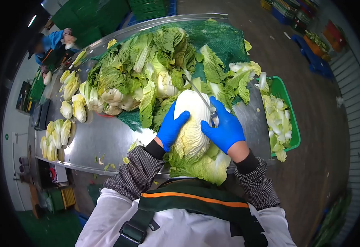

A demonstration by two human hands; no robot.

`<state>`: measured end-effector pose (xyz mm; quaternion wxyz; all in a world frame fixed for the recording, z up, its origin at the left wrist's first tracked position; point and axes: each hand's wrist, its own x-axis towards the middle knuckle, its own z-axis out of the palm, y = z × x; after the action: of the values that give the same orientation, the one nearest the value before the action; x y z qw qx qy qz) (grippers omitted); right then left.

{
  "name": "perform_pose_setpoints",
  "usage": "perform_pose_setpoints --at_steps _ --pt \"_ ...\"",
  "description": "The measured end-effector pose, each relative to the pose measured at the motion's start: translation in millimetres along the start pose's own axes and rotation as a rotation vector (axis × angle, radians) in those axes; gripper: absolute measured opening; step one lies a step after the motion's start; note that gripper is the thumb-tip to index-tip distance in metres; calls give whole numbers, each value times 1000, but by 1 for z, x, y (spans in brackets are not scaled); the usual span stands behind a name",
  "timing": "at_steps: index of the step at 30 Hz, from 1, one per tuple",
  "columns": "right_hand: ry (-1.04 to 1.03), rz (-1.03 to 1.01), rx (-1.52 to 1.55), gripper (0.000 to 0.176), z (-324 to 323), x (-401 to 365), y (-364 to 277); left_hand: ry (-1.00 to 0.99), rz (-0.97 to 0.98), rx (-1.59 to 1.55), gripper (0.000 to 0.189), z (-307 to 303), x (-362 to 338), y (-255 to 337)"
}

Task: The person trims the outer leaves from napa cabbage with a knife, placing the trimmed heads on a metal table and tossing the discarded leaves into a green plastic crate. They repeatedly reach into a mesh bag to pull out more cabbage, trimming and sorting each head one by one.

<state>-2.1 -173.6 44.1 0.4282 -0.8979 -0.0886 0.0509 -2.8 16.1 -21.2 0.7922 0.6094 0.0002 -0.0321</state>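
A large napa cabbage (191,123) with a pale, stripped body sits at the front edge of the table, in front of me. My left hand (172,127), in a blue glove, grips its left side, thumb over the leaves. In my right hand (226,128), also gloved, is a knife (199,92); its blade points up and left along the cabbage's upper right side. The right thumb and fingers close around the handle and lie against the cabbage. Loose outer leaves (211,166) hang below the cabbage. Behind it rises a heap of untrimmed napa cabbages (147,66).
The heap lies on green netting (225,37) over a metal table (102,144). Small trimmed cabbages (56,138) sit at the left. A green crate (294,123) of leaf scraps stands off the right edge. Another person (56,45) in blue works at the far left.
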Motion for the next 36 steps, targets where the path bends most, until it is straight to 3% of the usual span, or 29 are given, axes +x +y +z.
perform_pose_setpoints --at_steps 5,8,12,13,16,18,19,20,21,23,26,27,30,31,32,34,36 --pt "48 52 56 61 11 2 7 0 5 154 63 -3 -1 1" --pt "42 35 340 58 3 1 29 -15 -136 -36 62 -18 5 -4" --pt "-9 284 596 64 -57 -14 49 -153 -427 -767 72 -48 9 5" --pt "67 143 374 66 -56 -4 63 -158 -445 -790 76 -46 5 19" --pt "17 72 136 68 -34 -1 39 -198 -266 -963 75 -31 10 11" --pt "-155 54 392 72 -9 3 30 -356 -201 -1041 73 -35 26 -21" --pt "-217 172 550 73 3 7 29 -385 -226 -1093 71 -25 28 -16" --pt "-278 291 707 73 10 9 29 -279 -213 -910 72 -20 24 -9" --pt "-275 282 674 72 8 10 26 -179 -218 -720 73 -4 17 17" --pt "-272 260 607 70 2 13 20 -224 -352 -694 70 -11 15 33" --pt "-44 70 444 64 31 4 28 -147 -475 -697 62 -24 6 14" --pt "78 -145 240 57 37 6 31 -117 -521 -739 59 -24 2 11" --pt "59 41 205 51 24 1 37 -166 -525 -926 60 -25 -8 7" --pt "109 79 288 45 25 8 66 -202 -536 -1009 63 -25 -10 5" --pt "27 282 335 41 20 22 102 -199 -526 -1015 64 -24 -11 5" --pt "72 408 245 47 12 21 104 -194 -500 -1022 67 -23 -12 5" --pt "93 163 48 60 7 6 71 -148 -489 -839 66 -28 -13 0"
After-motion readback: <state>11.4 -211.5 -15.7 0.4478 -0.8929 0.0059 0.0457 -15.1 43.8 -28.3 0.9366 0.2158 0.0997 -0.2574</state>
